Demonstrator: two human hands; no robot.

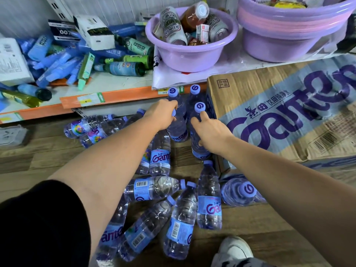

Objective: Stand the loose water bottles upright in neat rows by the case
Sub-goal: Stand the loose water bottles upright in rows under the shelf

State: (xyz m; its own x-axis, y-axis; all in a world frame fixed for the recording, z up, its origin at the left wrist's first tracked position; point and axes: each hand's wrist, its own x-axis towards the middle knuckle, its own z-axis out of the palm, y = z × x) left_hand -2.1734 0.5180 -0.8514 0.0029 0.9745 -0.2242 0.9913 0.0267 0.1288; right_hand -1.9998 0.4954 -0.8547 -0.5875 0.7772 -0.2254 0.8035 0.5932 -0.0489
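Clear water bottles with purple caps and blue labels lie scattered on the wooden floor (250, 228). Beside the cardboard case (279, 116), several stand upright. My left hand (163, 114) grips the neck of an upright bottle (178, 130), its cap poking out by my fingers. My right hand (210, 130) holds another upright bottle (198, 145) just below its cap, right against the case. Two more upright bottles (193, 95) stand behind them near the shelf. Several loose bottles (209, 199) lie on their sides below my arms, and more bottles (90, 128) lie at the left.
A low orange-edged shelf (115, 97) carries blue and green tubes and white boxes. Two purple basins (190, 53) of goods sit on it behind the bottles. A white shoe (234, 249) shows at the bottom right. A grey packet (11, 133) lies at the left.
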